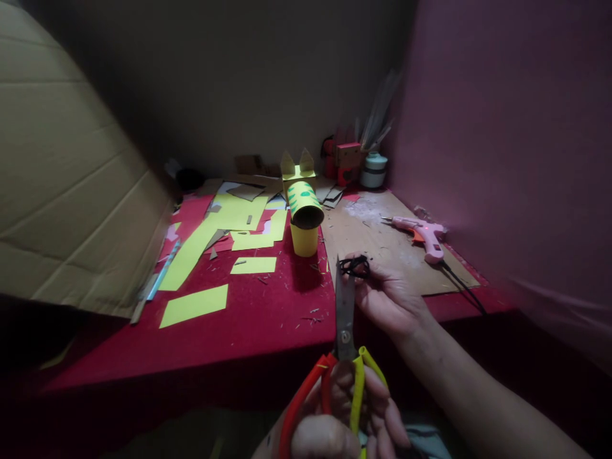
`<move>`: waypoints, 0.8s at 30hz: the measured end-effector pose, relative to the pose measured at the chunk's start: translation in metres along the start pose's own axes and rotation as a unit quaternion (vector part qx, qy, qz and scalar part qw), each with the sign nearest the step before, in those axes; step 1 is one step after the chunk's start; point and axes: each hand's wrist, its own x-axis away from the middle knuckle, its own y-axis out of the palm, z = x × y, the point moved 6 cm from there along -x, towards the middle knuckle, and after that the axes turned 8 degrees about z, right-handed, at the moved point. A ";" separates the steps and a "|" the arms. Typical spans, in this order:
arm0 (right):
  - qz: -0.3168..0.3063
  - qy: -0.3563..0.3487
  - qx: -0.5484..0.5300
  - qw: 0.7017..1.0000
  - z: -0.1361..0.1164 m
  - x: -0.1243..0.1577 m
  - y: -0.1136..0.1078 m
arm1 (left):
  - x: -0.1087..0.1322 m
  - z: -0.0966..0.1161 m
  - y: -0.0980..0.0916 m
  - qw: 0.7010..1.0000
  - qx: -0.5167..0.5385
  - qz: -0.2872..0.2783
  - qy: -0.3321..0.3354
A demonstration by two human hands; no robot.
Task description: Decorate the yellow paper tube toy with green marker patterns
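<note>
My left hand [320, 437] is wrapped round the handles of a pair of scissors [345, 319], one handle red and the other yellow. The blades point away from me and look slightly apart. At their tips, a small bundle of thin black cord [356, 265] is pinched in my right hand [389, 296]. Part of the bundle lies across the blade ends; whether it is being cut, I cannot tell. Beyond my hands stands a yellow paper figure [305, 241], with a tube head marked in green and two pointed cardboard ears.
Yellow paper pieces [194, 306] and scraps cover the red cloth [268, 325] at left. A pink glue gun [423, 234] lies on a cardboard sheet [354, 233] at right, beside the pink wall. A pale jar [373, 171] stands behind. A large cardboard panel [71, 166] leans at left.
</note>
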 end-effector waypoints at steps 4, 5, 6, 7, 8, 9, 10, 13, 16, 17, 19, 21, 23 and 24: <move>-0.017 -0.012 0.010 1.000 0.003 -0.003 -0.004 | 0.002 0.005 0.003 1.000 -0.016 0.014 0.002; -0.018 -0.015 0.011 1.000 0.004 -0.004 -0.005 | 0.003 0.007 0.003 1.000 -0.020 0.019 0.002; -0.017 -0.019 0.011 1.000 0.005 -0.005 -0.006 | 0.003 0.008 0.004 0.999 -0.026 0.025 0.002; -0.016 -0.022 0.010 1.000 0.005 -0.005 -0.007 | 0.004 0.009 0.004 0.999 -0.032 0.032 0.004; -0.015 -0.025 0.010 1.000 0.006 -0.006 -0.008 | 0.004 0.010 0.004 0.998 -0.039 0.041 0.007; -0.013 -0.028 0.010 0.999 0.006 -0.006 -0.009 | 0.004 0.010 0.004 0.997 -0.047 0.051 0.013; -0.012 -0.030 0.010 0.999 0.007 -0.006 -0.009 | 0.005 0.011 0.003 0.996 -0.056 0.060 0.019; -0.008 -0.034 0.012 0.999 0.010 -0.006 -0.011 | 0.006 0.011 0.001 0.992 -0.086 0.089 0.034; -0.008 -0.039 0.014 0.999 0.012 -0.005 -0.012 | 0.008 0.011 0.001 0.986 -0.112 0.114 0.038; -0.009 -0.041 0.015 0.999 0.013 -0.006 -0.012 | 0.008 0.011 0.001 0.985 -0.117 0.120 0.041; -0.012 -0.043 0.015 0.999 0.014 -0.006 -0.013 | 0.006 0.012 0.002 0.980 -0.137 0.132 0.055; -0.016 -0.042 0.017 0.999 0.016 -0.006 -0.013 | 0.004 0.012 0.000 0.972 -0.166 0.151 0.061; -0.021 -0.039 0.019 0.999 0.018 -0.006 -0.014 | 0.002 0.010 -0.003 0.964 -0.191 0.178 0.050; -0.024 -0.037 0.019 0.999 0.018 -0.007 -0.015 | 0.001 0.009 -0.005 0.961 -0.196 0.190 0.040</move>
